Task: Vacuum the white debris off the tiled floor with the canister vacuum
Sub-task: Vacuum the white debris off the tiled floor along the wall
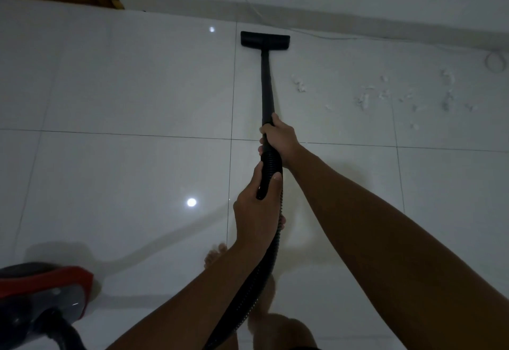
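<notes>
Both hands grip the vacuum: right hand (278, 140) wraps the wand (266, 85), left hand (257, 206) the hose (271, 165). The floor head (265, 39) lies straight ahead; the white debris (366, 99) lies rightward, nearer the right hand.

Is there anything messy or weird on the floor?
Yes. White debris lies scattered in bits over the tiled floor, to the right of the vacuum wand. The floor head sits to the left of it, on bare tile. A thin cable also trails along the wall.
</notes>
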